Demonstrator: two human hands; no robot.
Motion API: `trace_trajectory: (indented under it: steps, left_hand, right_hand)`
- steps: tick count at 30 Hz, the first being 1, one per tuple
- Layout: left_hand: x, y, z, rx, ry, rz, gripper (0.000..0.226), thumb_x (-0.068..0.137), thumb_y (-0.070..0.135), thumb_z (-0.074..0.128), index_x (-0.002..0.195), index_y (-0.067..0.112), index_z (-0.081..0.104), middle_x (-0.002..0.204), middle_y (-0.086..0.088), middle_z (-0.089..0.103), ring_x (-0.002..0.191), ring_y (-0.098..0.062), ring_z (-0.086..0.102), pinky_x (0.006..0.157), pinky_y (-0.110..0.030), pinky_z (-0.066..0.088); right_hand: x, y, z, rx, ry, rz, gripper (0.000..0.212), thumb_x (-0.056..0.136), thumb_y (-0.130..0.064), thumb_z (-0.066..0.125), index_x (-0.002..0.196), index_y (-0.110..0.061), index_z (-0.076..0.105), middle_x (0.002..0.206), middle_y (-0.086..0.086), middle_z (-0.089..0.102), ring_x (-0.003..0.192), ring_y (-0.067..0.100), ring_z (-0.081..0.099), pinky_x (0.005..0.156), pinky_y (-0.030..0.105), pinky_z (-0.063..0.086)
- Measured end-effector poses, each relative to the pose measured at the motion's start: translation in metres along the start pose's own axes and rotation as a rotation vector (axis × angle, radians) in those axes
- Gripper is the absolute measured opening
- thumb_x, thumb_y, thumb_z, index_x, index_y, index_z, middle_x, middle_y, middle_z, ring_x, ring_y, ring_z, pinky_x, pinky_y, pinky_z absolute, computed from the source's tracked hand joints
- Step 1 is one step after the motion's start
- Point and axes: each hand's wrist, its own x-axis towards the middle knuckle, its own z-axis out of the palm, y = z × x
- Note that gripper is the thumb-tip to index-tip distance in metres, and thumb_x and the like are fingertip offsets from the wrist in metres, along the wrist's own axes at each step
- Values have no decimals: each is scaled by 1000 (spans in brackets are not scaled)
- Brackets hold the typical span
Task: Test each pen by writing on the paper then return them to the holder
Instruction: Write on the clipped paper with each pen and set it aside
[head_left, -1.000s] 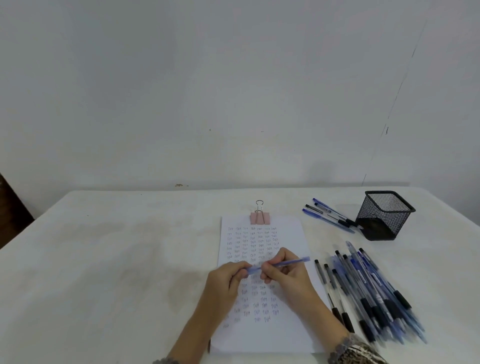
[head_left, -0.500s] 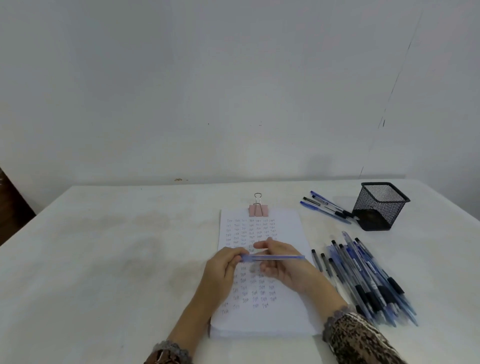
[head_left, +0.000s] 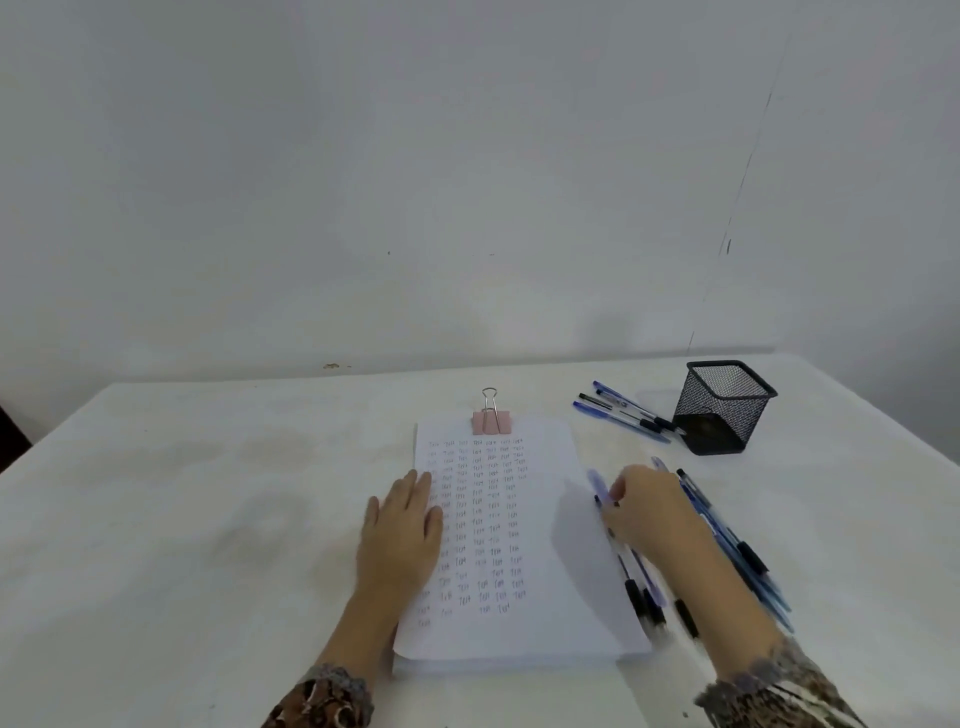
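The left hand (head_left: 400, 530) lies flat with straight fingers and presses the left edge of the paper (head_left: 545, 613) on the tabletop (head_left: 208, 493). The page is nearly full of little marks. A pink clip (head_left: 491, 422) bites its far end. Just past the paper's right edge, the right hand (head_left: 649, 512) curls its fingers round a blue pen (head_left: 597, 486), which looks blurry. The pen slants, with its free end pointing away and a bit left. I cannot tell which end is the tip. I think this is the swap between pens, beside the pile of pens (head_left: 727, 540). Next, the pen goes tip down on a bare spot, or into the black holder (head_left: 722, 408) far right.
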Motion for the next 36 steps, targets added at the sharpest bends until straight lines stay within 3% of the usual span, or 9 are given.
trace_trajectory:
  steps: [4,8,11,14,20,26,32,34,36]
  left_hand:
    - [-2,-2,3,-21,30,8,89,70,56,-8,144,21,26,153,1,20,142,-14,13,116,-36,5]
    - [-3,-1,2,-31,25,-4,81,77,56,-1,144,21,27,153,-2,21,142,-17,13,116,-35,5]
    - [-4,2,-1,-45,0,-26,69,82,46,8,145,22,25,154,-1,18,143,-17,10,116,-33,4]
    - [-4,3,-2,-46,-6,-33,67,83,46,9,145,23,24,154,0,17,143,-16,10,116,-32,3]
    - [-4,3,-2,-41,-10,-42,52,95,41,17,145,26,23,154,2,16,143,-13,8,116,-30,2]
    - [-4,4,-2,-37,15,-40,46,99,34,24,145,26,22,154,3,15,143,-12,7,115,-29,1]
    - [-4,3,-1,-52,22,-38,46,99,34,24,145,26,23,154,3,16,143,-12,8,115,-28,1]
    - [-4,3,-2,-54,30,-35,46,99,33,26,145,26,23,154,4,16,143,-12,8,115,-28,1]
    - [-4,3,-1,-54,36,-32,46,99,33,26,144,26,23,154,4,17,143,-12,9,115,-29,2]
  right_hand:
    - [-2,23,16,-71,-17,40,41,100,-37,33,70,-12,45,56,-2,43,69,18,52,79,20,43]
    - [-6,20,8,-109,-39,26,33,98,-36,40,75,-13,46,70,3,55,75,20,56,61,21,40]
    - [17,13,-12,-102,-41,71,20,92,-24,51,95,-6,61,88,5,58,89,22,57,81,26,45]
    - [59,11,-33,-18,46,75,22,90,-13,49,104,-5,64,112,12,63,103,27,59,82,27,44]
    - [121,27,-22,-191,-269,-45,45,95,-2,36,140,-2,37,144,15,41,130,29,42,101,30,36]
    - [144,47,15,-425,-114,-128,29,94,-10,39,118,-6,56,128,12,54,119,27,51,96,32,41]
    - [144,45,20,-438,-71,-121,17,95,-9,42,91,-8,59,109,16,66,96,28,63,72,27,46]
    - [147,39,11,-343,-31,-113,16,96,-5,38,94,-7,54,111,18,63,90,29,61,64,25,41]
    - [147,28,-1,87,35,-106,20,97,-3,38,108,-3,54,102,17,61,86,29,60,68,30,42]
